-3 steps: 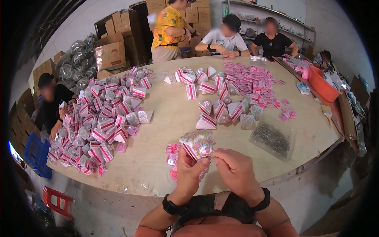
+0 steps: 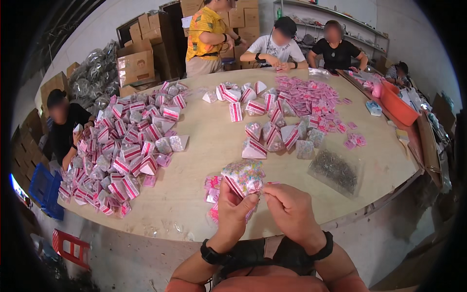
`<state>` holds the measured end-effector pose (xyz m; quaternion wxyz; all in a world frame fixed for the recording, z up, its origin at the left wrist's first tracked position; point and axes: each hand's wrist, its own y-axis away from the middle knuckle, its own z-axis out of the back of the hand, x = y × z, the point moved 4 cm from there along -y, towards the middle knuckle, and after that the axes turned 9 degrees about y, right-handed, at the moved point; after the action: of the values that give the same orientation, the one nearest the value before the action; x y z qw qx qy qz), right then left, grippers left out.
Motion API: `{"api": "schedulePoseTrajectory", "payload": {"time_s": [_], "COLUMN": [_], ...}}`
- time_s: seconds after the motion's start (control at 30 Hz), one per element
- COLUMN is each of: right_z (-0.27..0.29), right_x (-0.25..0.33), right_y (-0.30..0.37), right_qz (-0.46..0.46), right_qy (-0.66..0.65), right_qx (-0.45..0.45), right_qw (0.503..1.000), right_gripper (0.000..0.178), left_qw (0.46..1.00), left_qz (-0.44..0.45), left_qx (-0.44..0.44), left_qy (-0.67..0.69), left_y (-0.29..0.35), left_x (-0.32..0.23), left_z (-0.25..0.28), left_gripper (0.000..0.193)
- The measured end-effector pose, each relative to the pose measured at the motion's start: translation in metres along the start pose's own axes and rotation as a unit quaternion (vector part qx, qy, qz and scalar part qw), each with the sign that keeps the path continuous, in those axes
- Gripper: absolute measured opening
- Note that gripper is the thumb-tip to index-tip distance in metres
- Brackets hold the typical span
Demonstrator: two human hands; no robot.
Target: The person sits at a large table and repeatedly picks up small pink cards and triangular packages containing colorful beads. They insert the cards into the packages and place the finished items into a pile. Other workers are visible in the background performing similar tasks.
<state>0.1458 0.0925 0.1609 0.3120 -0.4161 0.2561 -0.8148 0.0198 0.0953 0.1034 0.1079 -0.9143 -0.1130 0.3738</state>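
My left hand (image 2: 234, 210) is closed around a wedge-shaped, cake-slice-like packet (image 2: 244, 174) in clear wrapping, with multicoloured dots on top and a pink-and-white striped side. The packet is tilted, its gathered end toward me. At that end the fingers of my right hand (image 2: 291, 207) are closed in a pinch; what lies between the fingertips is too small to make out. Small pink printed packets (image 2: 212, 194) lie on the table, partly hidden by my left hand. A clear bag of thin dark pieces (image 2: 335, 171) rests to the right, beyond my right hand.
A big pile of striped wedge packets (image 2: 127, 146) covers the table's left side. More wedge packets (image 2: 272, 131) stand ahead, beside scattered pink packets (image 2: 311, 100). A brush (image 2: 403, 137) and an orange basin (image 2: 398, 104) are at the right. Several people sit or stand around the table (image 2: 206, 141).
Both my hands and the wedge packet hold practically the same place. Across the table, the standing person in the yellow shirt has shifted slightly.
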Motion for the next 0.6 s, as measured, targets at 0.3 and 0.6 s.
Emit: {"api": "schedulePoseTrajectory", "payload": {"time_s": [0.3,0.6], "right_z": [0.0015,0.0048], "right_x": [0.0003,-0.0018], "right_y": [-0.0004,0.0026], "right_qz": [-0.013,-0.02], "right_qy": [0.005,0.004], "right_qx": [0.003,0.002], "right_qw": [1.0,1.0], "right_gripper": [0.011,0.011], "left_qw": [0.998,0.997], "left_qz": [-0.041,-0.036], "left_qx": [0.003,0.003], "left_qy": [-0.055,-0.061], "left_y": [0.0017,0.0018], "left_x": [-0.0023,0.0003], "left_z": [-0.0024,-0.0035], "left_gripper": [0.056,0.056]}}
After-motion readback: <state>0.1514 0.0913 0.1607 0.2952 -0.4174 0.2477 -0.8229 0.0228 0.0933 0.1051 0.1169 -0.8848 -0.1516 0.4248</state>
